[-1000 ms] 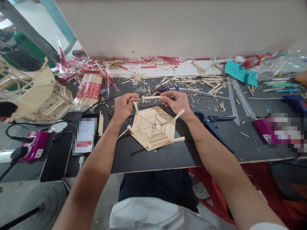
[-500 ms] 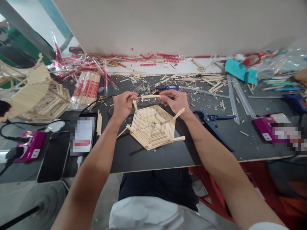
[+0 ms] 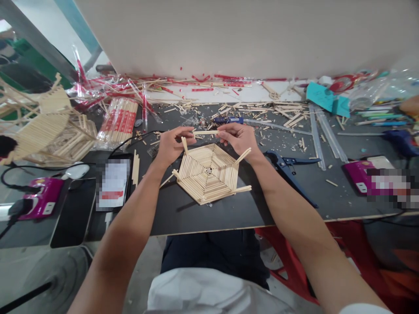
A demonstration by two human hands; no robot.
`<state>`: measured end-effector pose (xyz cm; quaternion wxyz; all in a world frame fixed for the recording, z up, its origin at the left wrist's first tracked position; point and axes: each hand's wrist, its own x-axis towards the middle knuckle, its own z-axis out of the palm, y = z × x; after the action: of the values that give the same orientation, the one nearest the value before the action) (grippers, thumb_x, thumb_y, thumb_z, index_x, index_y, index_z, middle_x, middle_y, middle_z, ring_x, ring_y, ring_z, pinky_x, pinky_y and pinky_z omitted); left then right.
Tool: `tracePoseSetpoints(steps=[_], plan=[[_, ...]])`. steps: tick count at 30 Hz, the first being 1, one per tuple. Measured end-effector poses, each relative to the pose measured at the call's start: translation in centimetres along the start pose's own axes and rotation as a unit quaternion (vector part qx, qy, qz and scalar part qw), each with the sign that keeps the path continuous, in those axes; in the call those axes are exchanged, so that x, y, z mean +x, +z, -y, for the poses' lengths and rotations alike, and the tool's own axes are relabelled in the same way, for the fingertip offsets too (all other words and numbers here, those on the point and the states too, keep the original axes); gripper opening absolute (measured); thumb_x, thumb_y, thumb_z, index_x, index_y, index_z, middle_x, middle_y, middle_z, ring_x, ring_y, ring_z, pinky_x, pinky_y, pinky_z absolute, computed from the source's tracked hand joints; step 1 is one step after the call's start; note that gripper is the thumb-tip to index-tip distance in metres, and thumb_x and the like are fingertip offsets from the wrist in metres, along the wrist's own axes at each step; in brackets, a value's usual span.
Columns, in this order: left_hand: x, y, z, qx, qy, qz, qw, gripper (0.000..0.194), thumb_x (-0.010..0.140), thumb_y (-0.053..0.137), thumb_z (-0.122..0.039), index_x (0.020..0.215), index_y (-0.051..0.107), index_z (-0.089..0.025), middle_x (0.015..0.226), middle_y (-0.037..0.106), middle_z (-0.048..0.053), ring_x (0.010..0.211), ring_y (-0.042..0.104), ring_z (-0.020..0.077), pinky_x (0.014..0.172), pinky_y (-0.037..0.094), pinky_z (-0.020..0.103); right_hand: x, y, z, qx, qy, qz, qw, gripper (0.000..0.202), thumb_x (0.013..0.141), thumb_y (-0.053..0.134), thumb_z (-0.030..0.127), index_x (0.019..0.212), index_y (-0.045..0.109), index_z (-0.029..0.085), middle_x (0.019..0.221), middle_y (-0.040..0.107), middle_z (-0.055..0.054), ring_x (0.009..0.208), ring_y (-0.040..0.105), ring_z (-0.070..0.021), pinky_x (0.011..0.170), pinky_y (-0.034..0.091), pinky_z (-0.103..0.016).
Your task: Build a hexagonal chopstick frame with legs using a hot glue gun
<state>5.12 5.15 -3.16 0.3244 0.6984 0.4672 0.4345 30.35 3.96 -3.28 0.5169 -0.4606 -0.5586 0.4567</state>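
Note:
A short pale wooden stick piece (image 3: 206, 132) spans the gap between my two hands, above the far edge of a hexagonal panel. My left hand (image 3: 173, 141) pinches its left end, and my right hand (image 3: 237, 137) has thumb and fingers closed on its right end. Below them, the hexagonal panel (image 3: 209, 174) of tightly laid wooden sticks rests on the dark table, with a small hole at its centre. Short paired sticks (image 3: 242, 155) jut from several of its corners. Whether the held piece is one stick or two joined, I cannot tell.
Blue cutting pliers (image 3: 290, 168) lie by my right forearm. Phones (image 3: 113, 183) and a purple power socket (image 3: 41, 198) are at left, beside wrapped chopsticks (image 3: 118, 117) and a stick structure (image 3: 49, 122). Stick offcuts (image 3: 294, 115) and clear glue sticks (image 3: 330, 133) litter the back.
My left hand has moved slightly right and closed onto the left end of the stick piece. My right hand holds its end much as before.

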Motion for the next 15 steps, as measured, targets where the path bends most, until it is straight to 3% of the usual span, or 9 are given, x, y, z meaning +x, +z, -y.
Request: tracePoseSetpoints(steps=[6,12,15], plan=[[0.1,0.6,-0.4,-0.068,-0.044,-0.01,0.997,0.017,0.075,0.085,-0.024,0.091,0.081,-0.02,0.084,0.082,0.006,0.078,0.079,0.0228,0.073,0.065,0.033,0.0,0.0,-0.2,0.018,0.012,0.026,0.999,0.036,0.071,0.089,0.052,0.091,0.077,0.024,0.08,0.079,-0.003,0.061,0.063,-0.0141,0.061,0.054,-0.034],[0.2,0.8,-0.9,-0.139,-0.064,-0.018,0.988,0.015,0.077,0.081,-0.022,0.091,0.078,-0.018,0.079,0.081,0.005,0.068,0.077,0.0189,0.067,0.067,0.031,0.1,-0.4,0.0,-0.011,0.012,0.067,0.998,0.041,0.072,0.087,0.056,0.096,0.077,0.024,0.079,0.077,-0.003,0.061,0.062,-0.0148,0.061,0.054,-0.035],[0.2,0.7,-0.9,-0.142,-0.059,-0.041,0.987,0.015,0.075,0.082,-0.022,0.089,0.077,-0.018,0.077,0.08,0.003,0.07,0.078,0.0191,0.066,0.067,0.03,0.4,-1.8,0.5,-0.12,-0.036,-0.018,0.992,0.037,0.083,0.078,0.056,0.101,0.075,0.024,0.083,0.074,-0.005,0.071,0.066,-0.0192,0.069,0.057,-0.038]])
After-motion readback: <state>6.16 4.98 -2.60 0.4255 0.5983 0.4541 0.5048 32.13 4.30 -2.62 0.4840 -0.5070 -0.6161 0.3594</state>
